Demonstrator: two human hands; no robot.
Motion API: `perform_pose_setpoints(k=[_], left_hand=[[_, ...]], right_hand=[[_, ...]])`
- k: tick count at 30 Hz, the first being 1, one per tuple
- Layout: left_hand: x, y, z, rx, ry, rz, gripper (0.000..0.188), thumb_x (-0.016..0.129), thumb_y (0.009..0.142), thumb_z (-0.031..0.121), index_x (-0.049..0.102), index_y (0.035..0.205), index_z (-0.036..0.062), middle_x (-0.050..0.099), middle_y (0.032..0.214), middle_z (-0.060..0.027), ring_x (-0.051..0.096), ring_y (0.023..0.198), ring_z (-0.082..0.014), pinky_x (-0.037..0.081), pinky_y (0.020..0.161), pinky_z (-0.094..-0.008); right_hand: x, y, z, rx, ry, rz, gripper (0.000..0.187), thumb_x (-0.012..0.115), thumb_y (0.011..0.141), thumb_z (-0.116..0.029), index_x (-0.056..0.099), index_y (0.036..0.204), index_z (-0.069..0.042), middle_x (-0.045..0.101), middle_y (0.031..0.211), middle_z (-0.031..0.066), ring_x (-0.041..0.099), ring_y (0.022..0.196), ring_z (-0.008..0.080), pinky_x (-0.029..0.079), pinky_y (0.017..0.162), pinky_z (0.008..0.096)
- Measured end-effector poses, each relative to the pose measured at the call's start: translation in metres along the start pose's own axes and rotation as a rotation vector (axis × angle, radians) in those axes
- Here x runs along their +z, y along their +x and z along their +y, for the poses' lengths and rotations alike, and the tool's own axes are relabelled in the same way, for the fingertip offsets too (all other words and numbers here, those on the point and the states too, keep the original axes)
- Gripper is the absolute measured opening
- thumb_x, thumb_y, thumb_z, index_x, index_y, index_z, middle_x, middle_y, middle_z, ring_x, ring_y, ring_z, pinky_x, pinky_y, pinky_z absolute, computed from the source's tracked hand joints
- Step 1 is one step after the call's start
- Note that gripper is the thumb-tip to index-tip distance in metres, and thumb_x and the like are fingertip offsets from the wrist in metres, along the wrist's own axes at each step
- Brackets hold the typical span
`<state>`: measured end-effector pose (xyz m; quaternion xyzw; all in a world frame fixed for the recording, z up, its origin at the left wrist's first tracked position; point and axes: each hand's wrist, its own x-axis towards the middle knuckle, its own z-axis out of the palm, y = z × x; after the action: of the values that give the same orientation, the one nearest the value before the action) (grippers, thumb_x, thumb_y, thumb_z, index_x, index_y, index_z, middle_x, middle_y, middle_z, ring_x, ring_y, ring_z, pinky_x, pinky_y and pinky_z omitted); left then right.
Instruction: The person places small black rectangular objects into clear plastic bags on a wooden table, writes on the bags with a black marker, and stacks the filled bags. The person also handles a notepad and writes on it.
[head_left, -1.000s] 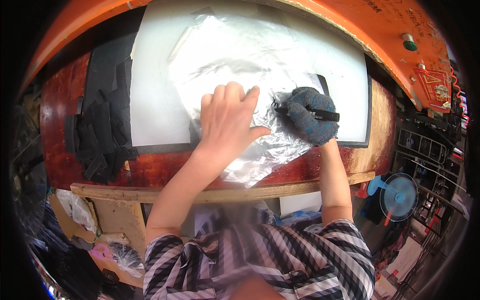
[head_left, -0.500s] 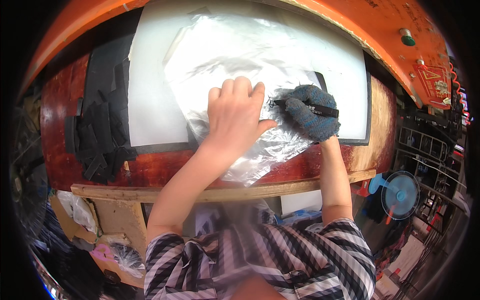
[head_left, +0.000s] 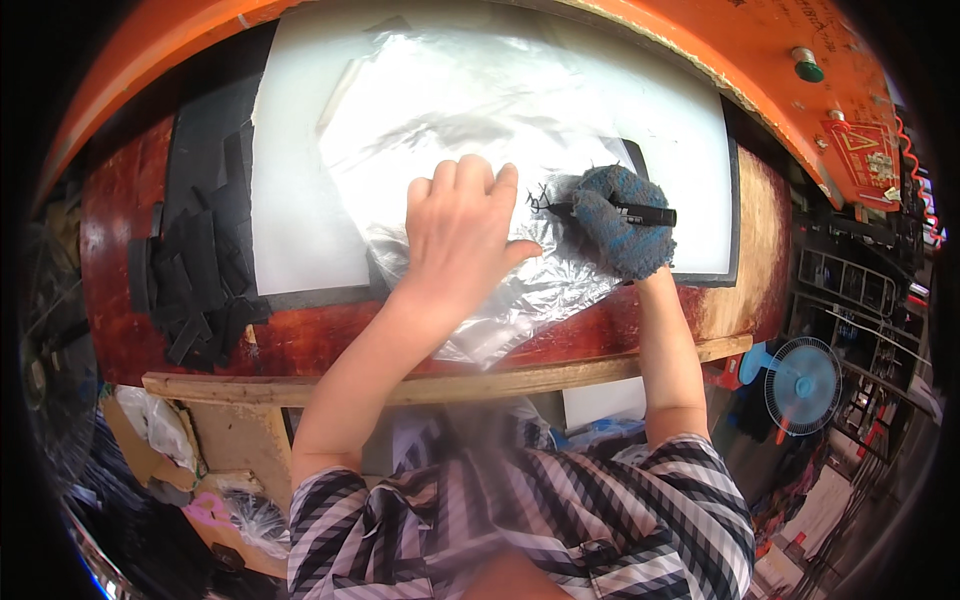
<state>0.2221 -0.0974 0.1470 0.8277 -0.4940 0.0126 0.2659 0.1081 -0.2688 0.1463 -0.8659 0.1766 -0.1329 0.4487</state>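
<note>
Nearest my remote view are the striped sleeves (head_left: 335, 510), then the wooden rail (head_left: 250, 388) along the near edge of the red-brown table (head_left: 300, 335). The thin, clear-silvery plastic sheet (head_left: 440, 110) runs from close to that rail far up over a white board (head_left: 300, 190); whether it is a bag or a single layer I cannot tell. I judge it very light and limp, slick and easily creased, perhaps easy to tear or poke through. I would take it by its loose near corner, with a broad pinch, and spread a flat palm over the middle to stop it skating.

The bare left hand (head_left: 452, 225) lies open on it, back up, thumb spread aside. To its right, the right hand (head_left: 620, 245), in a grey-blue knit glove, grips a black marker (head_left: 648, 215), its tip beside dark strokes on the film. The marker looks light and rigid; I would hold it low on the barrel, since knit may slip on smooth plastic.

Dark strips (head_left: 195, 270) lie heaped left of the board. Farthest off, an orange frame (head_left: 750, 60) arches over everything.
</note>
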Motion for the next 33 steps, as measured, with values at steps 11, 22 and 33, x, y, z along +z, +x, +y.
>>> perform_pose_setpoints(k=[11,22,33], left_hand=[[-0.0010,0.0005,-0.0001,-0.009,0.007,-0.026,0.064,0.085,0.051,0.037,0.065,0.105,0.0076,0.047,0.084,-0.0020,0.046,0.080,-0.0185,0.032,0.066,-0.0331],[-0.0038,0.0005,0.0009,-0.047,-0.003,-0.115,0.069,0.084,0.055,0.036,0.063,0.113,0.0072,0.048,0.090,-0.0046,0.047,0.086,-0.0204,0.033,0.070,-0.0338],[-0.0034,-0.0012,-0.0007,-0.039,-0.014,-0.093,0.068,0.083,0.055,0.038,0.063,0.113,0.0080,0.048,0.090,-0.0046,0.046,0.085,-0.0204,0.033,0.070,-0.0341]], right_hand=[[0.0032,0.0032,-0.0014,-0.030,0.031,0.089,0.011,0.069,0.080,-0.013,0.068,0.085,-0.003,0.065,0.080,0.0043,0.058,0.071,0.0119,0.047,0.064,0.0276],[0.0062,0.0019,-0.0022,0.036,0.020,0.184,0.014,0.066,0.081,-0.017,0.067,0.084,-0.004,0.064,0.074,0.0063,0.059,0.066,0.0145,0.048,0.063,0.0288],[0.0005,0.0010,0.0006,0.097,-0.032,0.076,0.016,0.068,0.080,-0.020,0.067,0.080,-0.004,0.065,0.075,0.0058,0.059,0.065,0.0148,0.048,0.062,0.0302]])
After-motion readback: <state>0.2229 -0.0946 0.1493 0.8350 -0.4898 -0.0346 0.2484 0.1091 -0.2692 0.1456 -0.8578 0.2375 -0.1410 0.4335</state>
